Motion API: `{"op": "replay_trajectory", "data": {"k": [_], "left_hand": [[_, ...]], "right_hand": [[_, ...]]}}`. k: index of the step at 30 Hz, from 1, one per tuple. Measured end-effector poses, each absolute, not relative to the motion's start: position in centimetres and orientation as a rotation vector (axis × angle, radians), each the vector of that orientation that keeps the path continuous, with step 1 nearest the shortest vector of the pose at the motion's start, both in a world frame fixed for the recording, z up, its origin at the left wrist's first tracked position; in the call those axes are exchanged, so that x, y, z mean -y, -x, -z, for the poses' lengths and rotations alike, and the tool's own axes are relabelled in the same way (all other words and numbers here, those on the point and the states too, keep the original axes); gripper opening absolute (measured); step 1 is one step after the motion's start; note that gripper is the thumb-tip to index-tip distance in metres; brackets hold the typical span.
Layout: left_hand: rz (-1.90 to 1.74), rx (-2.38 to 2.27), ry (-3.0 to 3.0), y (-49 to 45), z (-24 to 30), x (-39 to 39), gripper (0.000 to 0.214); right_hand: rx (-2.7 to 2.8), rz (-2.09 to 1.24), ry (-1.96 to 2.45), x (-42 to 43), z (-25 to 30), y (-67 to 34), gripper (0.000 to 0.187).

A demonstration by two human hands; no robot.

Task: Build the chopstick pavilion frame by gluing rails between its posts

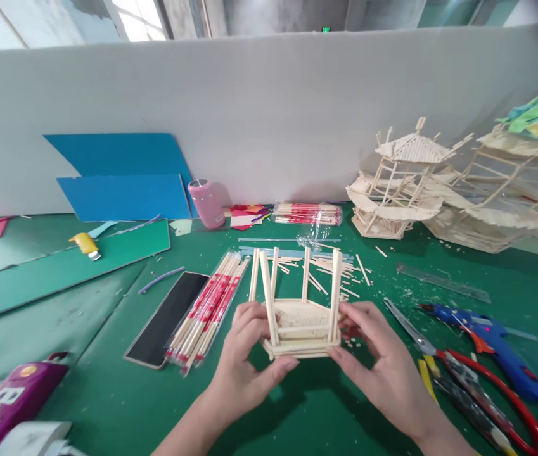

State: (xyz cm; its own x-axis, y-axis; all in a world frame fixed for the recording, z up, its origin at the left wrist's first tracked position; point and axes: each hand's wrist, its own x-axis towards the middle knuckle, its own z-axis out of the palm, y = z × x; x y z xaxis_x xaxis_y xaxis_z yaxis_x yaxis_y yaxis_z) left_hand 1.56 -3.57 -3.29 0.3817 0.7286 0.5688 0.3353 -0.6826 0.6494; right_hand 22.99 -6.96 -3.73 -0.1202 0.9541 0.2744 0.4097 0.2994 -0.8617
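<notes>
A small wooden stick frame [303, 347] is held between both hands, raised a little over the green tabletop. It has a many-sided base of stacked sticks, with several posts standing up from it, some leaning slightly. My left hand [244, 354] grips the base's left corner, thumb along the front lower edge and fingers behind. On the opposite corner my right hand [377, 361] pinches the base, its thumb at the front and its fingers around the side. Behind the frame lie loose cut sticks [316, 278]. Left of my left hand are wrapped chopsticks [209, 310] on a black flat panel [161, 323].
At right lie a blue glue gun [492, 342], red-handled scissors [482, 373] and a clear ruler [444, 283]. Stick pagoda models [397, 183] stand at the back right. A pink can [206, 204], blue boards [126, 196] and a yellow cutter [85, 244] are further left.
</notes>
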Motion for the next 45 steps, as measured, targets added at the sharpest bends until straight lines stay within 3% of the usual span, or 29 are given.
{"op": "replay_trajectory", "data": {"k": [6,15,45], "left_hand": [[-1.043,-1.079,-2.468,-0.6,5.4,3.8,0.026],[-0.766,-1.159,-2.593,-0.2,7.3,5.1,0.014],[-0.647,-1.197,-2.641,-0.7,7.2,5.1,0.011]], "right_hand": [[1.747,-0.546,1.243,7.4,6.6,-22.8,0.036],[1.712,-0.632,1.338,8.7,9.5,-22.0,0.019],[1.767,-0.503,1.411,8.9,8.1,-22.1,0.013]]}}
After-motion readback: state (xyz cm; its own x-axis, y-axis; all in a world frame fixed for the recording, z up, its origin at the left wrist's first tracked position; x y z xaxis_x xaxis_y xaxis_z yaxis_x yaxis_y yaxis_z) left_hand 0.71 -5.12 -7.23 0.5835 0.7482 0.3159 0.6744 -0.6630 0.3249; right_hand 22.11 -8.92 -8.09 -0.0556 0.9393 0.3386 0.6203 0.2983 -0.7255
